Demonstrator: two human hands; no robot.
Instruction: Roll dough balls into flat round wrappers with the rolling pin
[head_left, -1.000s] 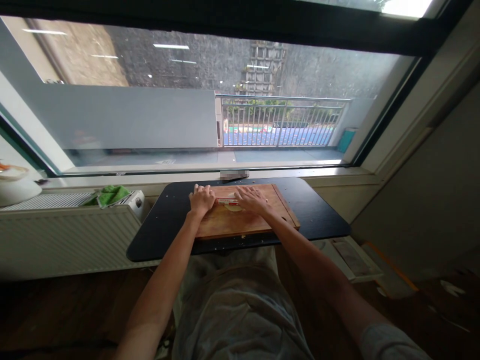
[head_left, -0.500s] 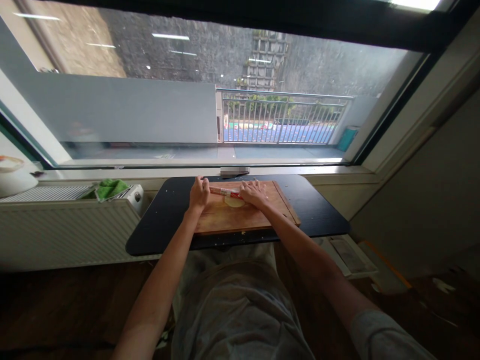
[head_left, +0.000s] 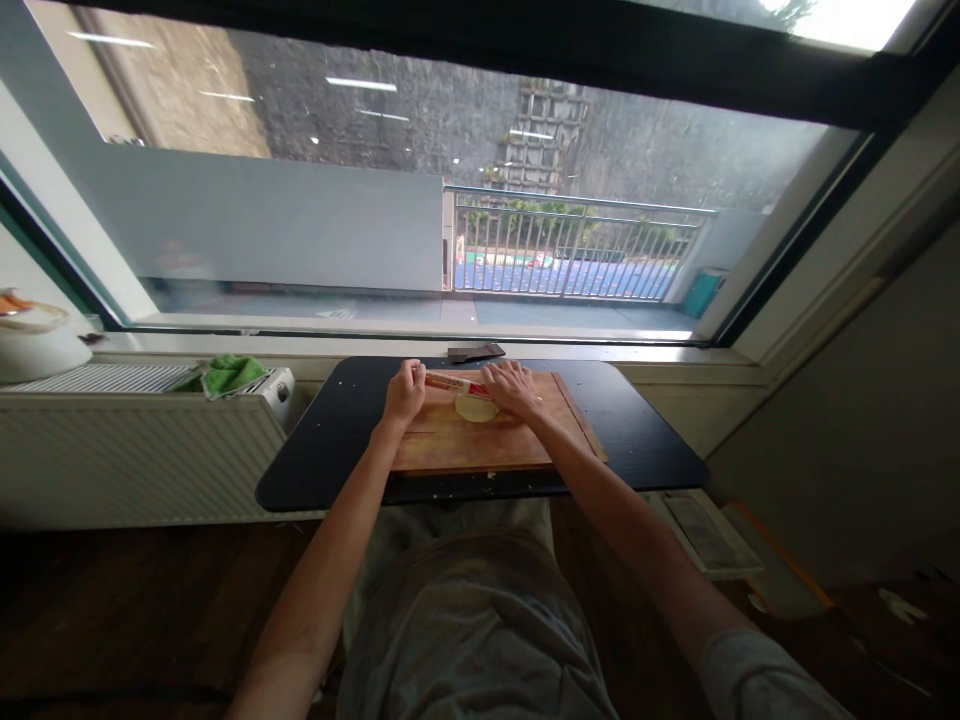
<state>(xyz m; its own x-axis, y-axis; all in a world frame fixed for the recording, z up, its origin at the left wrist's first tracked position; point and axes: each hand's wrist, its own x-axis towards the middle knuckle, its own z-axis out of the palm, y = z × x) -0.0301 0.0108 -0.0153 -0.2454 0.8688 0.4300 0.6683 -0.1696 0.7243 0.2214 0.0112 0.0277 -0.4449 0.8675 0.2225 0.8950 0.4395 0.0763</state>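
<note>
A wooden cutting board lies on a small black table. Across its far part runs a thin stick with a red and white wrapper. The fingers of my left hand are closed round the stick's left end. Over its right end lies my right hand, fingers bent and resting on the stick. A flat, round, pale piece of dough sits on the board just under and in front of the stick, partly covered by it and close to my right hand.
A dark flat object rests at the windowsill behind the table. On the left, a green cloth lies on a white radiator, near a white container. Small crumbs dot the table's front edge. A large window stands behind.
The camera view has shifted slightly, so the scene sits a little lower and to the right. More of the dough shows in front of the stick. Both hands keep their hold.
</note>
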